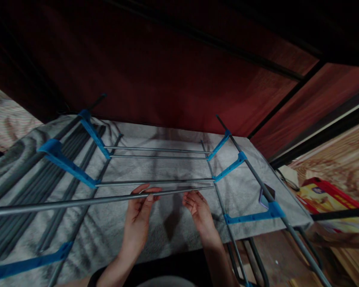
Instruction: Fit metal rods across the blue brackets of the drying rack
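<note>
A rack of grey metal rods and blue plastic connectors [66,164] stands over a grey towel [167,223]. My left hand [139,215] pinches a long loose grey rod [77,202] that runs from the left edge to a blue connector [227,170] on the right. Just below the rod's right part, my right hand [199,209] is palm up with its fingers curled loosely apart, and I cannot tell if they touch the rod. Two pairs of rods [155,150] sit fitted between the blue connectors.
More grey rods [32,195] lie in a bundle on the towel at the left. A red and yellow box [326,199] sits on the wooden floor at the right. A dark red cabinet wall [167,71] rises behind the towel.
</note>
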`<state>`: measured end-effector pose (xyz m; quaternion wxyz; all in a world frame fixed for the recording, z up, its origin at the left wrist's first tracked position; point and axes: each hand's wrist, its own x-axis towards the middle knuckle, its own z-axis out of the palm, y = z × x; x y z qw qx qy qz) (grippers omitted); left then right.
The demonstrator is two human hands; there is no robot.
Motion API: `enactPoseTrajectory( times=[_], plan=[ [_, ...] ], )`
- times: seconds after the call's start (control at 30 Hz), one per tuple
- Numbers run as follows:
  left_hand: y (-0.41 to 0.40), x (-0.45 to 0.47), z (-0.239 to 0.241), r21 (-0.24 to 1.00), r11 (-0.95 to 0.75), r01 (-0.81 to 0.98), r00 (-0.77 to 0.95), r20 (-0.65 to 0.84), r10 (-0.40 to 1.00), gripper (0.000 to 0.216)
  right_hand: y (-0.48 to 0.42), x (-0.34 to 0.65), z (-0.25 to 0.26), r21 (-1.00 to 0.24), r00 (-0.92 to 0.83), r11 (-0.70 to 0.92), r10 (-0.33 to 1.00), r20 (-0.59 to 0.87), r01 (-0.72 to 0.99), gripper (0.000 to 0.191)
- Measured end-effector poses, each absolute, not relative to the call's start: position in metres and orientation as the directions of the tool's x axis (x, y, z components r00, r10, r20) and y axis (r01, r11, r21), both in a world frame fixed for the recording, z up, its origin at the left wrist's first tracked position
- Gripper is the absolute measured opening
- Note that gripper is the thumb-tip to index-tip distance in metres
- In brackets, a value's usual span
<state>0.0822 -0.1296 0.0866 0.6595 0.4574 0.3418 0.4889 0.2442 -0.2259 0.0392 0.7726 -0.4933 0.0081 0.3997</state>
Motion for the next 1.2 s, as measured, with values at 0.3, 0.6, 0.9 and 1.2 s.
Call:
enactPoseTrajectory(
  times=[0.3,0.6,0.9,1.2],
  plan=[
    [-0.121,0.095,0.138,0.917,-0.213,-0.338,0.229,0.299,0.926,0.033,-0.248,0.262,0.042,-0.793,0.662,0.111,0.625,-0.413,-0.599,0.041],
    [-0.094,0.109,0.205,0.808,-0.414,-0.420,0.263,0.545,0.796,0.029,-0.249,0.267,0.039,-0.806,0.721,0.147,0.558,-0.412,-0.574,0.039],
    [-0.106,0.126,0.173,0.798,-0.592,-0.116,0.624,0.522,0.581,0.028,-0.255,0.280,0.037,-0.820,0.760,0.175,0.514,-0.397,-0.546,0.038],
    [-0.115,0.129,0.105,0.564,-0.811,0.155,0.855,0.335,0.396,0.039,-0.264,0.295,0.035,-0.838,0.821,0.261,0.471,-0.323,-0.480,0.030]
  ],
)
